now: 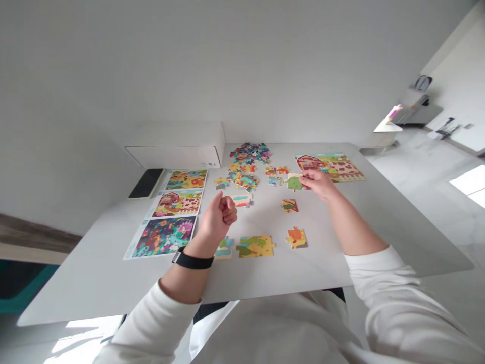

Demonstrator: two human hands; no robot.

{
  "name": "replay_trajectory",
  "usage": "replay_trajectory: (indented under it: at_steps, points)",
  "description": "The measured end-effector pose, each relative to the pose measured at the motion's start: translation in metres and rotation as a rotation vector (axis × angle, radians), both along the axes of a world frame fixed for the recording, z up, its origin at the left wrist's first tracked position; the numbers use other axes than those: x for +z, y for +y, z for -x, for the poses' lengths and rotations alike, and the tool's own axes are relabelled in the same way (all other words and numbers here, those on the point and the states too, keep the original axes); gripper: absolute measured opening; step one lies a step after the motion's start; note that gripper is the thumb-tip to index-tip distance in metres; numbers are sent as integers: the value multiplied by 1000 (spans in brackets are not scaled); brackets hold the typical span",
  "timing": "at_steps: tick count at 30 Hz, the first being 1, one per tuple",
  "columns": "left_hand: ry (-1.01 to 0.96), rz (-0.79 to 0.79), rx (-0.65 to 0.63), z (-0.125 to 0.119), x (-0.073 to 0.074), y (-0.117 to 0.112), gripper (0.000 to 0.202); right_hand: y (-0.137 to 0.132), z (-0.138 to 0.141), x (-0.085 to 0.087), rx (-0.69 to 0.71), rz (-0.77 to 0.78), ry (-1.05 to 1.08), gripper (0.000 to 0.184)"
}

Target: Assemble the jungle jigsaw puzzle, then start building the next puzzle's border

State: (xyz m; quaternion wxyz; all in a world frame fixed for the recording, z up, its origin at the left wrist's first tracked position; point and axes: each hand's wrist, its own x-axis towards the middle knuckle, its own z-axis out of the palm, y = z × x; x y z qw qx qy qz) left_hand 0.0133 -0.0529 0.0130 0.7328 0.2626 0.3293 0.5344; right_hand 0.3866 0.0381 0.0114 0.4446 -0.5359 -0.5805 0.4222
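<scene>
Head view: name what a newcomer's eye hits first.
The right hand pinching a green jigsaw piece stands out, right of centre. The left hand, a raised fist with a black wristband, is beside three picture sheets on the left. A heap of pieces lies farthest off.

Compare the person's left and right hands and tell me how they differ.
The left hand is curled into a fist with nothing showing in it, while the right hand pinches a green puzzle piece. The left wrist wears a black wristband, while the right wrist is bare. The left hand sits nearer the person than the right hand. Both come out of white sleeves and are held over the pale table.
</scene>
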Motion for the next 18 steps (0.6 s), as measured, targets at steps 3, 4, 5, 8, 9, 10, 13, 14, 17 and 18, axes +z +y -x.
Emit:
replay_trajectory:
  at_steps: [3, 4, 5, 8, 9, 10, 13, 14, 17, 18]
  points:
    - [32, 10, -13, 0, 0, -1, 59, -3, -2, -14, -52, 24, 20, 48]
    - [42, 9, -16, 1, 0, -1, 58, -3, 0, -16, -64, 35, 25, 48]
    - [51, 5, -20, 2, -1, -1, 57, -2, 2, -18, -70, 45, 27, 47]
    - [73, -10, -23, 4, -1, 1, 56, -1, 9, -22, -48, 64, 10, 42]
    - [75, -11, -23, 5, -1, 2, 56, -1, 12, -23, -31, 69, -1, 40]
    - [72, -9, -21, 5, -1, 2, 56, -1, 14, -24, -15, 74, -13, 37]
    - [59, 0, -12, 6, -1, 3, 57, -1, 18, -27, 11, 101, -57, 29]
    - [57, 1, -10, 6, 0, 3, 57, -1, 18, -28, 9, 114, -74, 27]
    - [57, 8, -12, 5, 1, 2, 57, 0, 19, -29, 2, 147, -123, 23]
    - [56, 13, -15, 5, 1, 2, 58, 0, 19, -29, 2, 152, -137, 23]
